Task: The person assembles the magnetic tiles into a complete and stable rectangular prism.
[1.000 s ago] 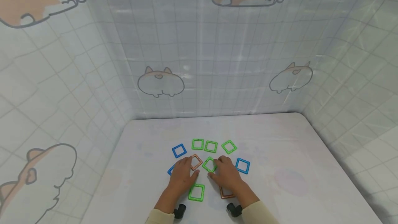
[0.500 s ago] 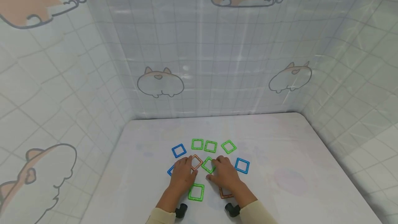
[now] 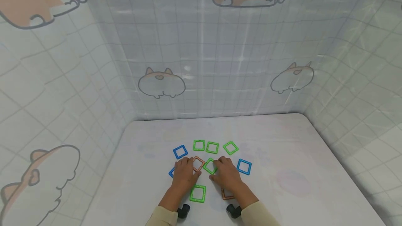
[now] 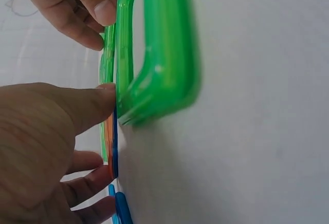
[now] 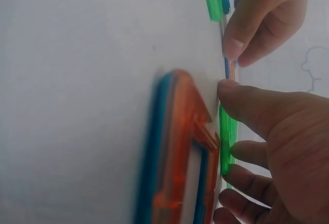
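Observation:
In the head view my left hand (image 3: 183, 174) holds an orange square magnetic tile (image 3: 200, 159) at its left side, thumb near its lower corner. The left wrist view shows a blue layer (image 4: 115, 152) under that tile's orange edge. My right hand (image 3: 227, 174) grips a green square magnetic tile (image 3: 207, 163) by its right side, thumb and fingertips at its edges. The two tiles lie flat with their facing corners close together; whether they touch is hard to tell. Under the left hand a blue tile (image 3: 171, 173) is partly hidden.
Green tiles (image 3: 199, 145), (image 3: 230, 148) lie behind the hands on the white table (image 3: 298, 156). Blue tiles (image 3: 180, 152), (image 3: 244, 166) lie at either side. Nearer are another green tile (image 3: 198, 194) and an orange one (image 3: 227, 194) partly under the right forearm. Patterned curtains (image 3: 201, 79) surround the table.
My right hand has shifted slightly left with the green tile, bringing it nearer the orange one. The left hand stays almost still, and the other tiles lie as before.

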`<action>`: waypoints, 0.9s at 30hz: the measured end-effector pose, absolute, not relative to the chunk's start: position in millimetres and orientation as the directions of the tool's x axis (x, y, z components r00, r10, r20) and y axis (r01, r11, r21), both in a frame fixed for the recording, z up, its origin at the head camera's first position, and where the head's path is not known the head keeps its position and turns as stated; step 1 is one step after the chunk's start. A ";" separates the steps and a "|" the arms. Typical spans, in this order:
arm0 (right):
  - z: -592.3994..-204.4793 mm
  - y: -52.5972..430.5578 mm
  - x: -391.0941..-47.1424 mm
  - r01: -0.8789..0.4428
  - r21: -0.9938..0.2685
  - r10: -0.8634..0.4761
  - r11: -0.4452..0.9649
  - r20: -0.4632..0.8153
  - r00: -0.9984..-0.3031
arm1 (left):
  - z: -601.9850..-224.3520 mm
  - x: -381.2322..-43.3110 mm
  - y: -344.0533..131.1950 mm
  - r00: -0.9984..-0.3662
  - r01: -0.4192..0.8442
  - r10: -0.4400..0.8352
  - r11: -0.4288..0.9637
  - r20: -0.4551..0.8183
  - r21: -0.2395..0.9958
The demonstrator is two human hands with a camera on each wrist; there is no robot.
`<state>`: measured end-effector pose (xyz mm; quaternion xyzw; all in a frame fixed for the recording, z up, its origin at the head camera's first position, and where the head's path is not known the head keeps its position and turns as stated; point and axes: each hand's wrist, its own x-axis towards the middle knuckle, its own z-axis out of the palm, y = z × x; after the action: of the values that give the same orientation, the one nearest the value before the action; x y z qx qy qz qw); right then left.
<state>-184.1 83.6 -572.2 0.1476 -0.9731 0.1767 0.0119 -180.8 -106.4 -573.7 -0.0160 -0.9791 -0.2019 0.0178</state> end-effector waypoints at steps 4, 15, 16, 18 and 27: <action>-572.9 82.8 -183.8 -0.290 -0.341 -0.280 0.894 0.079 -0.957 | -575.6 -182.6 -105.9 -0.999 0.030 0.021 0.929 0.029 0.370; -573.3 87.7 -181.9 -0.327 -0.353 -0.306 0.877 0.115 -0.945 | -574.6 -178.5 -106.9 -0.997 0.076 0.062 0.938 0.052 0.337; -573.8 88.0 -181.8 -0.325 -0.354 -0.305 0.877 0.110 -0.946 | -574.3 -177.9 -107.5 -0.996 0.082 0.069 0.940 0.051 0.332; -574.7 88.8 -182.0 -0.320 -0.356 -0.305 0.878 0.099 -0.947 | -573.9 -176.8 -108.9 -0.995 0.097 0.087 0.943 0.045 0.318; -577.2 93.7 -183.4 -0.316 -0.374 -0.312 0.872 0.075 -0.947 | -570.1 -173.9 -112.3 -0.993 0.119 0.121 0.937 0.017 0.329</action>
<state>-183.4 93.7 -577.2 0.1622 -0.9675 0.1941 0.0060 -173.9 -112.3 -570.1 -0.0610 -0.9841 -0.1669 -0.0018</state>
